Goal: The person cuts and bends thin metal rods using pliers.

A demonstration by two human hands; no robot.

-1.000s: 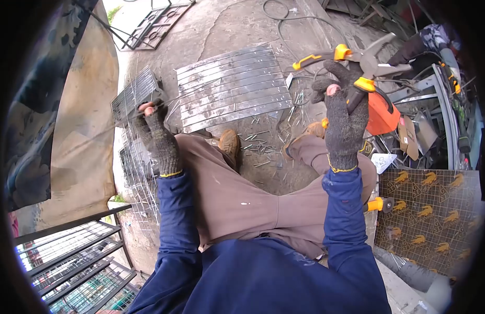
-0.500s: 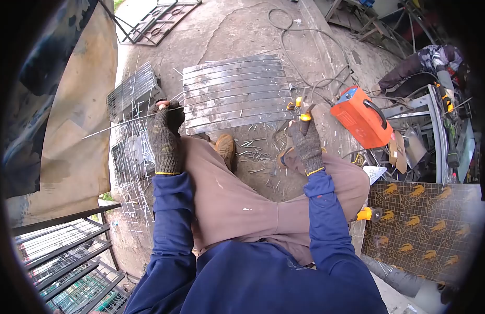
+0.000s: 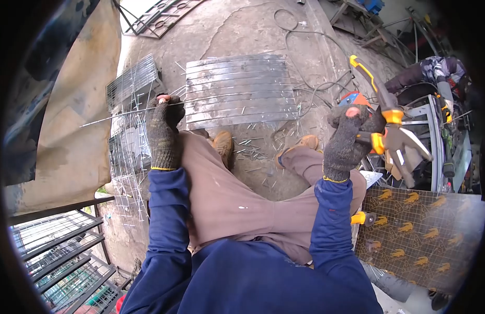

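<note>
My gloved left hand (image 3: pixel 164 133) is closed around a thin metal rod (image 3: pixel 114 118), which points left past the wire grids and right toward the slatted metal sheet (image 3: pixel 237 94). A bare fingertip shows through the glove. On the right, my gloved right hand (image 3: pixel 347 138) is closed on one handle of black-and-yellow pliers (image 3: pixel 393 116). Their other handle sticks up and away from the hand, and the jaws are spread toward the lower right. Short cut rods (image 3: pixel 251 150) lie scattered on the floor between my feet.
Wire grids (image 3: pixel 132 152) stand at the left. Behind my right hand is a partly hidden orange machine (image 3: pixel 355 98), with a cable (image 3: pixel 331 37) on the floor. A co-worker (image 3: pixel 438 73) bends beside a metal frame at right. A patterned board (image 3: pixel 417 235) lies lower right.
My right hand has moved right and nearer with the pliers, whose handles have spread apart. It now covers much of the orange machine. My left hand keeps the rod almost in place.
</note>
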